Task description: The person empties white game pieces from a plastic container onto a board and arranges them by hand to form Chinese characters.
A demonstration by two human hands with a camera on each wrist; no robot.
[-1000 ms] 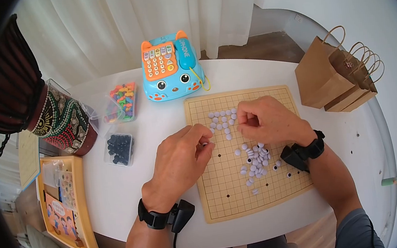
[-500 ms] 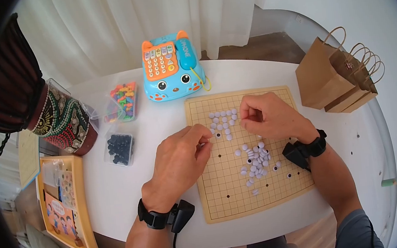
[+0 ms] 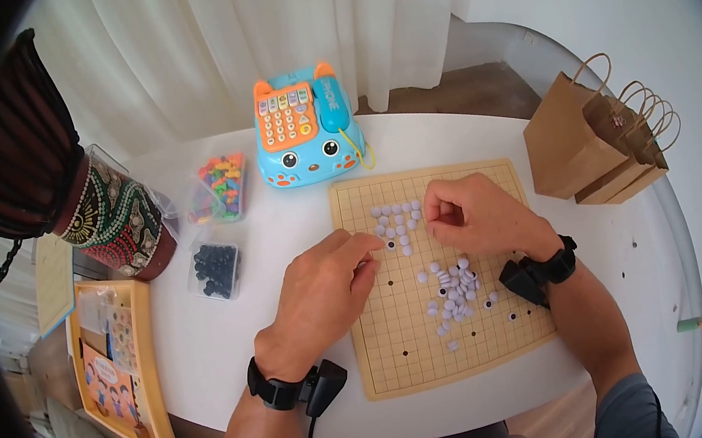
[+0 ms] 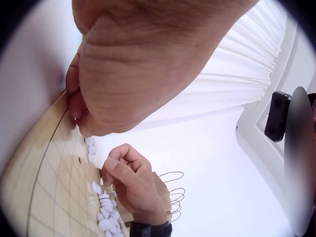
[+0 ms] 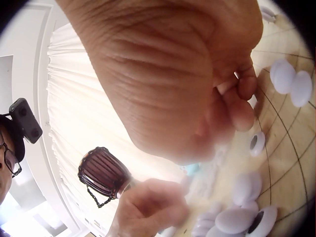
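Observation:
On the gridded wooden game board (image 3: 377, 327), small white round pieces (image 3: 398, 220) form a pattern near the far side. A loose heap of white pieces (image 3: 458, 285) lies nearer the person. My left hand (image 3: 317, 287) is at the pattern's left edge, fingers curled and fingertips low over the board. Just beyond them is a piece with a black centre (image 3: 390, 245). To the right of the pattern, my right hand (image 3: 479, 216) has its fingers bent, with thumb and forefinger close together. What lies between the fingertips of either hand is hidden.
A blue toy telephone (image 3: 310, 159) stands behind the board. To the left are a box of black pieces (image 3: 216, 269), a box of colourful pieces (image 3: 225, 185), a drum (image 3: 115, 209) and a wooden tray (image 3: 154, 368). Brown paper bags (image 3: 566, 145) stand at the right.
The right hand has shifted slightly right, away from the pattern. The piece with a black centre has come into view by the left fingertips. The left hand has barely moved.

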